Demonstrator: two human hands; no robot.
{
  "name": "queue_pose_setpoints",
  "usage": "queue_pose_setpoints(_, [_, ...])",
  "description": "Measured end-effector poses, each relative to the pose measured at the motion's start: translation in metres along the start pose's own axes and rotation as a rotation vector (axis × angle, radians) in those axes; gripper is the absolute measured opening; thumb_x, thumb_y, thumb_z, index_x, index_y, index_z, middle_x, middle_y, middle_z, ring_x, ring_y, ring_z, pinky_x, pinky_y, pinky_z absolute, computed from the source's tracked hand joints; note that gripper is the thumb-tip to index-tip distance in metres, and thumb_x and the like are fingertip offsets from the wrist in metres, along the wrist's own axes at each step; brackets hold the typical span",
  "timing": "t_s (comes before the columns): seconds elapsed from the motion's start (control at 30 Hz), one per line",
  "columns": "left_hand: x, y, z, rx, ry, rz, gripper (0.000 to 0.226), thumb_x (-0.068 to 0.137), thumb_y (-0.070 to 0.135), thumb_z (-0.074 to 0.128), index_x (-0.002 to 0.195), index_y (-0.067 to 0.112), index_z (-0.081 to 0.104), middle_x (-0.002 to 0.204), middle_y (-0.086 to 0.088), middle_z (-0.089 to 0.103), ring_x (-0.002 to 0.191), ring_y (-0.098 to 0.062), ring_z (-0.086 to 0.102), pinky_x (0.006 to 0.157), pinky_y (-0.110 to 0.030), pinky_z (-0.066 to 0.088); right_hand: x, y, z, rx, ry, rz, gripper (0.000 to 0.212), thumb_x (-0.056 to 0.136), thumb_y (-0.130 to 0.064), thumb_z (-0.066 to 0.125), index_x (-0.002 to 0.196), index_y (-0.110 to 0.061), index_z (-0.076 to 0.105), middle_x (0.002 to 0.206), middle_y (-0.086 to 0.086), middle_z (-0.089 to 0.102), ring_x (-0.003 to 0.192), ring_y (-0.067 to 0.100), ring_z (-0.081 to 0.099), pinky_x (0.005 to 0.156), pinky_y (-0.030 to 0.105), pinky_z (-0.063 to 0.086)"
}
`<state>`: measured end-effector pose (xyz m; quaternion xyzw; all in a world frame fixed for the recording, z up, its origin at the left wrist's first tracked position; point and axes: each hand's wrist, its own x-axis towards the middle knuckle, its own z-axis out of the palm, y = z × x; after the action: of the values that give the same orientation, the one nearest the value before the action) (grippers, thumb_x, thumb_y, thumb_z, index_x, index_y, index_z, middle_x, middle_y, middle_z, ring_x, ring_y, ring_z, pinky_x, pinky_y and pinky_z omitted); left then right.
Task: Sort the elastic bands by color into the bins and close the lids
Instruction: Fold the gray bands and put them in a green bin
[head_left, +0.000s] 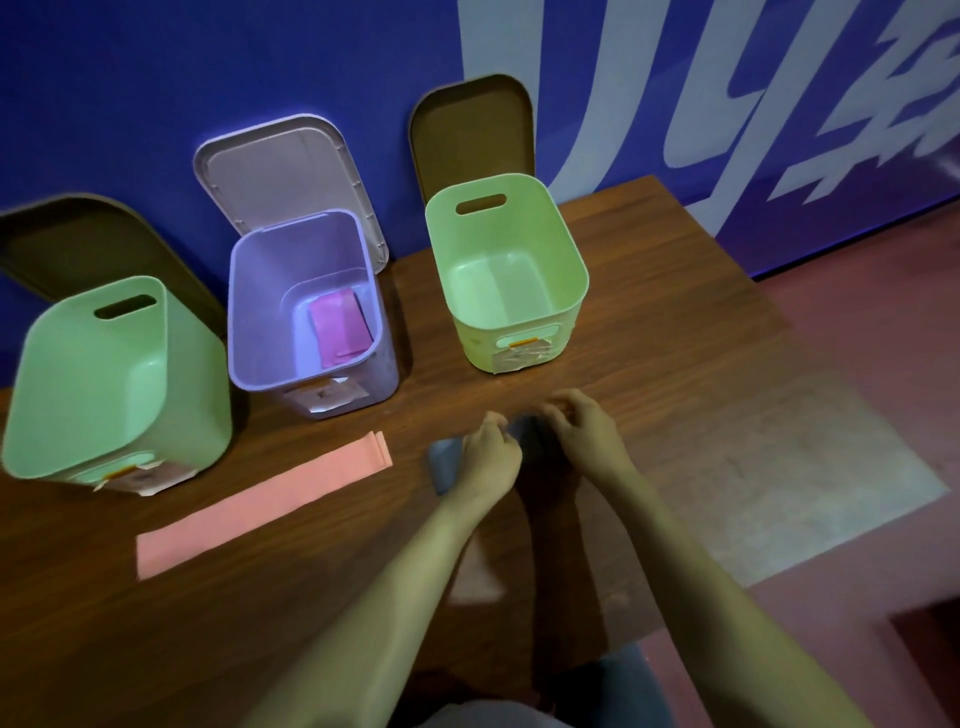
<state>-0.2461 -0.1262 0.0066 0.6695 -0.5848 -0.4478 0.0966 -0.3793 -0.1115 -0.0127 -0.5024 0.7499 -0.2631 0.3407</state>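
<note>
Both hands, L (491, 449) & R (582, 428), pinch grey band (524, 436) on table (675, 338). Pink band (260, 506) lies flat to left, near 3 open bins.

Wooden table (649, 364), three open bins (306, 312), flat pink band (260, 504), dark band (447, 460).

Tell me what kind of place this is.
Probably a staged indoor workspace, not a home: a wooden table against a blue wall with large white lettering, holding three open, labelled bins.
</note>
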Motion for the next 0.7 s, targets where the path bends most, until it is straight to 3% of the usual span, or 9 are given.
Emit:
queue_pose_setpoints(0.13, [-0.004,-0.009,-0.009,-0.06,-0.073,0.031,0.039,0.086,-0.002,0.047,0.125,0.007,0.043,0.107,-0.013,0.065,0.101,-0.028,0.063,0.092,-0.042,0.051,-0.001,0.002,0.009,-0.166,-0.156,-0.127,0.035,0.081,-0.01,0.065,0.115,-0.008,0.057,0.112,0.012,0.055,0.106,0.029,0.053,0.085,0.034,0.042])
queue_pose_setpoints(0.23, [-0.014,-0.027,-0.022,0.18,0.224,0.162,0.034,0.082,0.002,0.055,0.115,0.01,0.05,0.109,-0.011,0.059,0.106,-0.027,0.054,0.091,-0.033,0.042,-0.002,0.005,0.011,-0.137,-0.125,-0.103,0.037,0.08,-0.008,0.066,0.116,-0.011,0.056,0.114,0.011,0.054,0.107,0.03,0.053,0.086,0.036,0.044])
queue_pose_setpoints(0.3, [-0.016,-0.043,-0.027,0.276,0.361,0.066,0.037,0.082,0.012,0.061,0.116,0.011,0.048,0.119,-0.011,0.049,0.116,-0.029,0.043,0.1,-0.035,0.034,-0.003,0.004,0.011,-0.13,-0.118,-0.097,0.037,0.081,-0.008,0.065,0.116,-0.012,0.056,0.115,0.01,0.054,0.108,0.029,0.053,0.088,0.037,0.046])
queue_pose_setpoints(0.4, [-0.011,-0.059,-0.028,0.115,0.283,-0.221,0.055,0.083,0.03,0.065,0.125,0.0,0.043,0.131,-0.019,0.044,0.125,-0.035,0.038,0.108,-0.04,0.031,-0.003,0.001,0.011,-0.157,-0.123,-0.1,0.035,0.083,-0.009,0.064,0.116,-0.013,0.054,0.117,0.009,0.053,0.109,0.029,0.053,0.088,0.04,0.047])
queue_pose_setpoints(0.47, [-0.007,-0.061,-0.026,-0.003,0.244,-0.31,0.061,0.082,0.033,0.065,0.128,-0.003,0.044,0.134,-0.02,0.045,0.127,-0.036,0.039,0.107,-0.041,0.034,-0.002,0.001,0.011,-0.177,-0.138,-0.093,0.033,0.084,-0.011,0.063,0.115,-0.014,0.054,0.118,0.009,0.052,0.11,0.029,0.052,0.089,0.042,0.048])
queue_pose_setpoints(0.6, [0.0,-0.06,-0.028,-0.128,0.248,-0.346,0.05,0.073,0.032,0.069,0.113,0.003,0.056,0.121,-0.016,0.056,0.115,-0.034,0.049,0.099,-0.042,0.043,-0.004,-0.005,0.01,-0.303,-0.137,-0.091,0.031,0.086,-0.015,0.06,0.116,-0.015,0.052,0.119,0.01,0.051,0.112,0.03,0.047,0.088,0.042,0.046])
queue_pose_setpoints(0.7, [-0.007,-0.052,-0.028,-0.218,0.247,-0.242,0.033,0.079,0.018,0.069,0.103,0.009,0.048,0.102,-0.008,0.055,0.095,-0.025,0.053,0.084,-0.035,0.047,-0.007,-0.014,0.011,-0.485,-0.085,-0.16,0.033,0.086,-0.013,0.057,0.118,-0.012,0.049,0.121,0.011,0.047,0.116,0.031,0.041,0.09,0.039,0.04])
